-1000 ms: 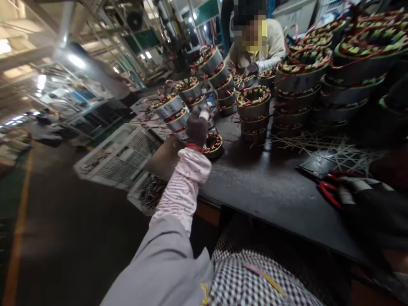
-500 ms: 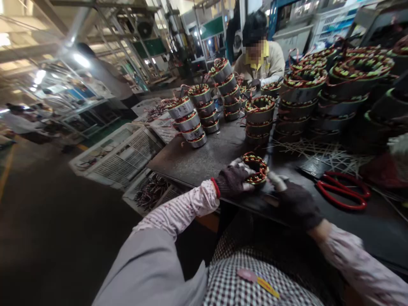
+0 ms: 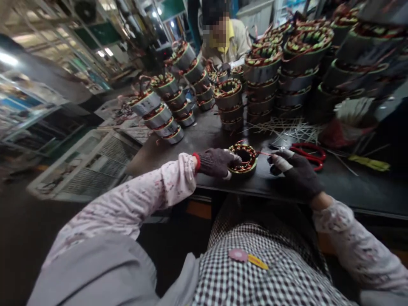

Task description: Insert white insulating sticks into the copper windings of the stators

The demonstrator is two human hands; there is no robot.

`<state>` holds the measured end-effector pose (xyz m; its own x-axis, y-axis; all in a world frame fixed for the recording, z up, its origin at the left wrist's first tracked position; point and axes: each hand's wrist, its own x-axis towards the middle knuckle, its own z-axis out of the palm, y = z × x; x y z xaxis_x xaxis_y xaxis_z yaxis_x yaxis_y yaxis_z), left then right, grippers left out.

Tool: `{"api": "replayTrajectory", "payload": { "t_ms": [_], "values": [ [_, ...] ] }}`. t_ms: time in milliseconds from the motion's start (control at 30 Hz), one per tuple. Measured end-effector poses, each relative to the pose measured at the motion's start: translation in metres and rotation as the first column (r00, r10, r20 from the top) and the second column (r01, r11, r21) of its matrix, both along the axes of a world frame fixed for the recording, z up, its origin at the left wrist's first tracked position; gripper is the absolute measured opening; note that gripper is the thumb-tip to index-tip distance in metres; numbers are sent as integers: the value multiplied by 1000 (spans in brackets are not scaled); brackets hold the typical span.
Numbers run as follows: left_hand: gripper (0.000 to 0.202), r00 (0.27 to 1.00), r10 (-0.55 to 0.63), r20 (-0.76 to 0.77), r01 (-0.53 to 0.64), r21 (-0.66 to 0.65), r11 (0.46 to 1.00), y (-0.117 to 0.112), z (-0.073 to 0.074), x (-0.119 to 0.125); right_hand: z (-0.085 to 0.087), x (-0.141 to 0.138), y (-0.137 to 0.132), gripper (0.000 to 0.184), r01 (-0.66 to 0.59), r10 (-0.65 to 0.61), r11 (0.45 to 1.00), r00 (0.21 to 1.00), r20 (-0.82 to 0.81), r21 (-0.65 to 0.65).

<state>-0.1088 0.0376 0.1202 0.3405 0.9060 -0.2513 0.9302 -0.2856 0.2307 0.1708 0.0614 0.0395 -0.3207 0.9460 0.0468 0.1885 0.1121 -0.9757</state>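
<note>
A single wound stator ring (image 3: 245, 158), with copper coils and green and red inserts, lies flat on the dark table (image 3: 350, 187) near its front edge. My left hand (image 3: 216, 162), in a dark knit glove, grips the ring's left side with curled fingers. To the ring's right, my gloved right hand (image 3: 295, 170) is pinched on a thin red wire that runs from the ring. A taped fingertip shows on that hand.
Stacks of stators (image 3: 164, 112) stand at the back left, and taller stacks (image 3: 299, 68) fill the back right. Red-handled scissors (image 3: 307, 152) and scattered white strips (image 3: 287, 126) lie behind my right hand. A person (image 3: 225, 36) sits across the table. White crates (image 3: 86, 165) sit on the floor at left.
My left hand carried a stator from the left stacks to the table's front edge. My right hand came in from the right and now pinches a wire beside the ring.
</note>
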Motion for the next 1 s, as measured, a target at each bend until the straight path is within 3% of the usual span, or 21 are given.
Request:
{"api": "replayTrajectory", "payload": {
  "t_ms": [100,200,267,300,367,433,467,567,633,700,767,833,933,1000],
  "values": [
    [44,997,-6,-75,-7,-168,986,10,17,12,4,15,-6,55,180,-187,975,982,38,133],
    [35,987,66,-148,-95,-200,975,13,18,25,16,48,10,37,438,-472,868,874,114,233],
    [27,989,32,-146,-50,-119,992,4,8,29,28,78,23,28,555,-620,773,764,180,307],
    [23,989,-10,-149,8,-15,1000,-3,0,30,35,92,29,26,585,-667,735,714,212,342],
    [17,982,-58,-178,101,244,965,-20,-17,30,47,113,40,25,599,-719,688,640,271,409],
    [16,984,-23,-175,91,393,915,-31,-28,29,58,121,55,29,527,-701,708,609,371,471],
    [17,988,8,-152,53,394,918,-33,-29,29,63,121,64,34,461,-672,735,588,450,497],
    [20,995,65,-78,-53,150,987,-20,-15,25,71,111,94,47,277,-579,813,477,661,512],
    [24,995,65,-70,-66,-17,998,-8,-3,21,72,104,107,46,244,-558,828,447,699,505],
    [23,996,36,-88,-37,-16,999,-5,-1,18,71,101,110,44,236,-563,824,447,695,515],
    [19,997,4,-80,5,109,994,-14,-14,16,68,102,106,44,224,-573,816,443,690,533],
    [18,1000,27,-13,-22,284,959,-30,-41,14,66,104,100,44,225,-584,808,432,687,545],
    [26,982,97,164,-171,530,831,-51,-81,4,71,111,93,42,246,-595,802,412,690,545],
    [30,963,83,258,-226,593,773,-54,-93,-5,79,116,89,41,256,-597,801,417,686,541]
  ]
}}
